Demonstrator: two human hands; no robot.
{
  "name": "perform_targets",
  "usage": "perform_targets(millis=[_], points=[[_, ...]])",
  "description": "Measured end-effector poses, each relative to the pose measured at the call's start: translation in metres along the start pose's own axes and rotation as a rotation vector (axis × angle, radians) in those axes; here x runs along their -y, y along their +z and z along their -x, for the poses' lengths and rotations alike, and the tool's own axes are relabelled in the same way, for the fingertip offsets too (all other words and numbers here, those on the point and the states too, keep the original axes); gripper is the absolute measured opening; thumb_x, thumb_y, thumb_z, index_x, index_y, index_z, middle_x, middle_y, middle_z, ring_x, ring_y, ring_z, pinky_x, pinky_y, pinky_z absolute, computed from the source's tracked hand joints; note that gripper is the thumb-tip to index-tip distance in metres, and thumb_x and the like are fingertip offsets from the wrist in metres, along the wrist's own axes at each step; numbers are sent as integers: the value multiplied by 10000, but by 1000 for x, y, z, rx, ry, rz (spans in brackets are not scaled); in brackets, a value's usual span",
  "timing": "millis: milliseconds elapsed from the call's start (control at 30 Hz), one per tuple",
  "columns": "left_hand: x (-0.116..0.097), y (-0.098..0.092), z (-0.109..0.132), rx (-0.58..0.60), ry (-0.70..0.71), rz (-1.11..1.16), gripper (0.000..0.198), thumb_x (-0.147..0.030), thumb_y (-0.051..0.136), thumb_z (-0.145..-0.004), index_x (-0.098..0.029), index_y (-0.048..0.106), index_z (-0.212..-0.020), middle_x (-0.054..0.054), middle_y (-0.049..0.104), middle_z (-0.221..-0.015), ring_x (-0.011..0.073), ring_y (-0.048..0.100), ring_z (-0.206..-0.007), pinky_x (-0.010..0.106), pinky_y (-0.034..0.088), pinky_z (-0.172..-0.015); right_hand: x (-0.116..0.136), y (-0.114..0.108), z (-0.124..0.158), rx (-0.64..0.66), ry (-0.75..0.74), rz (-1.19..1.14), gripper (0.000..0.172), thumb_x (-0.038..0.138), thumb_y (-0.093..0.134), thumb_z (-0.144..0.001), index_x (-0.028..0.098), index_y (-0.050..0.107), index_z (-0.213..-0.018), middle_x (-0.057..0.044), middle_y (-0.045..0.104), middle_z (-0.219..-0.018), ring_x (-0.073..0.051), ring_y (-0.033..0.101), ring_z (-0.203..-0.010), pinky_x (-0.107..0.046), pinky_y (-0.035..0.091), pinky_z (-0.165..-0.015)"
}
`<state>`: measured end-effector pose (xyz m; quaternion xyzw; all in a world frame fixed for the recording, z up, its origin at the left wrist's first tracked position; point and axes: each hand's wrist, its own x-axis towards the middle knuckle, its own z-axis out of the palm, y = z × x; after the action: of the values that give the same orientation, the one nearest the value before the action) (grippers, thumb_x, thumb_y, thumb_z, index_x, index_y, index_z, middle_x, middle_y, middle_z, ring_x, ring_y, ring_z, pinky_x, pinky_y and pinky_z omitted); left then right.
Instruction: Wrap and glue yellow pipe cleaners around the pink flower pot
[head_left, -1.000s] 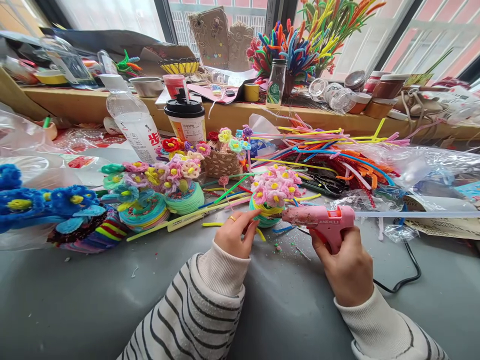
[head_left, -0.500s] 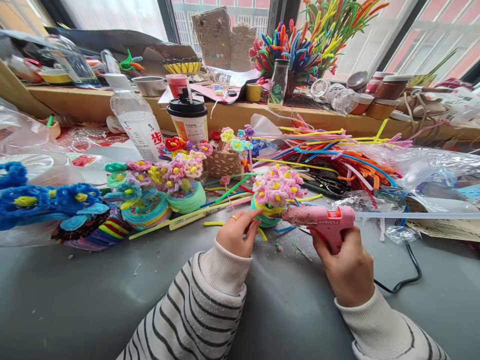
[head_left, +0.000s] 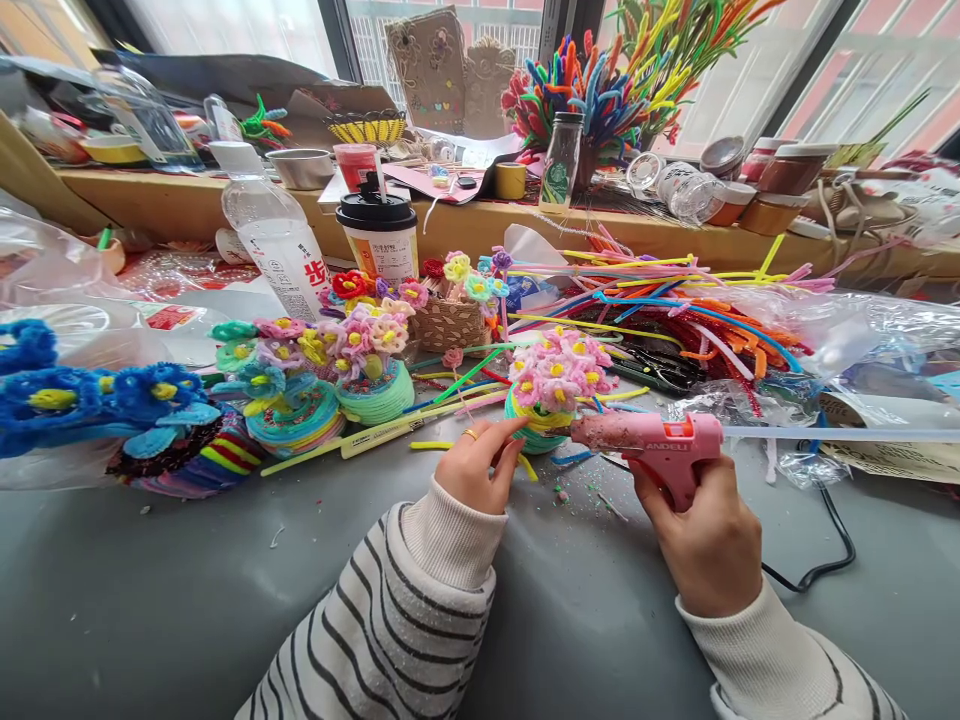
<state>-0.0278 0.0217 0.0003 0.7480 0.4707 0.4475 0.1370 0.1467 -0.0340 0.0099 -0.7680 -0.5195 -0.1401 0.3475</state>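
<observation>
My right hand (head_left: 709, 540) is wrapped round the handle of a pink glue gun (head_left: 649, 440), with a long clear glue stick (head_left: 832, 433) out of its back. The nozzle points left at a small green and yellow pot (head_left: 536, 425) topped with pink pipe-cleaner flowers (head_left: 559, 370). My left hand (head_left: 480, 465) is at the pot's left side, thumb and forefinger pinched together near the nozzle; what they hold, if anything, is too small to make out. A thin stem with a small pink flower (head_left: 452, 358) rises just behind that hand.
Other flower pots (head_left: 292, 415) stand at the left, with blue flowers (head_left: 105, 400) furthest out. Loose pipe cleaners (head_left: 675, 300), a lidded cup (head_left: 379, 240) and a bottle (head_left: 277, 240) lie or stand behind. A black cord (head_left: 832, 565) runs at the right.
My right hand and the glue gun have shifted slightly to the right, leaving a little more space between nozzle and left fingers. My left hand has barely moved.
</observation>
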Motion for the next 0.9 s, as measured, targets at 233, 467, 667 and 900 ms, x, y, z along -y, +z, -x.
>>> perform_targets(millis=[233, 467, 667, 900], points=[[0, 0, 0, -7, -1, 14, 216, -203, 460, -763, -176, 578, -941, -1, 545, -643, 82, 534, -532, 195, 465, -552, -4, -1, 1, 20, 11, 12, 443, 478, 494, -676, 101, 491, -908, -13, 500, -502, -172, 496, -423, -258, 347, -426], [1, 1, 0, -6, 4, 26, 220, -193, 460, -764, -171, 579, -947, 4, 547, -651, 81, 531, -524, 201, 465, -553, -11, -1, 1, 7, 7, 40, 409, 469, 499, -674, 116, 488, -881, -33, 505, -540, -172, 488, -442, -257, 337, -434], [4, 2, 1, -7, 6, 46, 217, -201, 467, -759, -169, 583, -940, 10, 556, -659, 81, 532, -513, 201, 469, -529, -29, -7, -15, -33, 81, 141, 468, 541, 485, -640, 133, 493, -870, -45, 488, -542, -176, 444, -426, -263, 298, -414], [1, 1, 0, -74, -21, 99, 199, -219, 494, -739, -183, 592, -908, -3, 575, -644, 66, 544, -478, 168, 474, -482, -84, -16, -57, 183, 237, 253, 390, 568, 470, -593, 193, 455, -696, -58, 482, -550, -215, 474, -504, -286, 316, -434]])
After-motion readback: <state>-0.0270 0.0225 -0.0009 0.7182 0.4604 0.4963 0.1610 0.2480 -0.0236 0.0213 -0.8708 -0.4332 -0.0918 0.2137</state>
